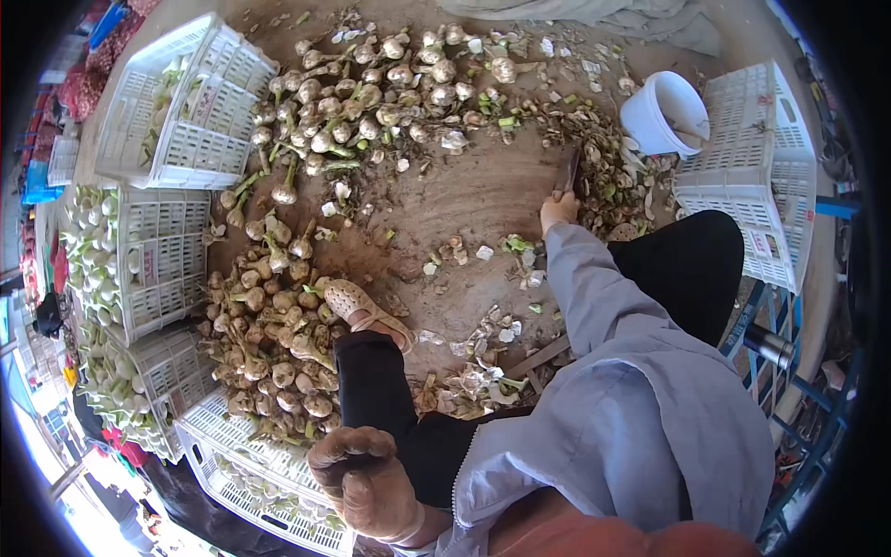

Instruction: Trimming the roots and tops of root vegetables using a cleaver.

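My left hand [372, 484], in a soiled glove, is raised low in the picture, its fingers curled into a loose fist with nothing visible in it. At the end of a light grey sleeve, my right hand [560, 209] grips a tool with a dark, flat blade [571, 167]. The blade lies against the left edge of a heap of garlic skins and trimmings [605, 167]. A large pile of unpeeled garlic bulbs [282, 348] lies beside my foot in a beige clog [348, 299]. More garlic bulbs with stems [362, 94] are spread across the floor at the top.
White plastic crates stand at the left [163, 254], upper left [209, 132] and lower left [243, 480]; garlic fills some. At the right are a white bucket [651, 111], another crate [731, 170] and a blue metal frame [759, 369] with a steel flask [769, 344]. Grey cloth [598, 21] lies at the top.
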Available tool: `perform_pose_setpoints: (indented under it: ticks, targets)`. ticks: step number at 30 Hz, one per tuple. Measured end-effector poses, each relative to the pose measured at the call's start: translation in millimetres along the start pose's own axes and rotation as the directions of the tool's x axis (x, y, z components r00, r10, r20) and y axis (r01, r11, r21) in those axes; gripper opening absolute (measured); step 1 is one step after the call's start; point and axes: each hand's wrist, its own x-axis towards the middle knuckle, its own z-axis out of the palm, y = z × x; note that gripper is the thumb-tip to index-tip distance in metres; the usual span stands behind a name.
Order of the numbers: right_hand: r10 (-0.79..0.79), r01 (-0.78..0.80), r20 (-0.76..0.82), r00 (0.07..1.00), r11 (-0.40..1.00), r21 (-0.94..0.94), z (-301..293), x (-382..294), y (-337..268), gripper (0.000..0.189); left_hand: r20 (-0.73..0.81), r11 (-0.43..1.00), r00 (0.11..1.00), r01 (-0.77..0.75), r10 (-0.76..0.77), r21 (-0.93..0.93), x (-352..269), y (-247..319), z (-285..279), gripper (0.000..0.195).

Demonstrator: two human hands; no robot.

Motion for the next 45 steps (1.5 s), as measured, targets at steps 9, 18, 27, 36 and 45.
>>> perform_pose_setpoints:
  ticks: [9, 18, 27, 36, 45]
  targets:
    - [-0.222, 0.045, 0.465, 0.857, 0.931, 0.361, -22.2, -223.3, -23.2, 0.032, 0.161, 0.853, 0.981, -0.174, 0.108, 0.493, 11.0, -13.7, 30.4, 0.035]
    - [-0.547, -0.026, 0.525, 0.652, 0.676, 0.736, -286.9, -212.0, -182.9, 0.037, 0.288, 0.710, 0.956, -0.242, 0.058, 0.661, 45.5, -90.8, 29.5, 0.021]
    - [-0.925, 0.460, 0.034, 0.379, 0.220, 0.860, -460.5, -137.9, -243.4, 0.031, 0.141, -0.030, 0.871, -0.176, -0.471, 0.984, -25.8, -250.8, 31.4, 0.038]
    - [-0.521, 0.386, 0.195, 0.831, 0.793, 0.471, -212.7, 80.8, -203.9, 0.032, 0.643, 0.618, 0.107, -0.193, -0.759, 0.762, -42.5, -391.8, -72.3, 0.039]
    - [-0.474, 0.508, 0.246, 0.846, 0.856, -0.097, 33.0, 219.1, -185.5, 0.030, 0.437, 0.451, 0.175, 0.045, -0.882, 0.892, 91.1, -412.3, -62.4, 0.037]
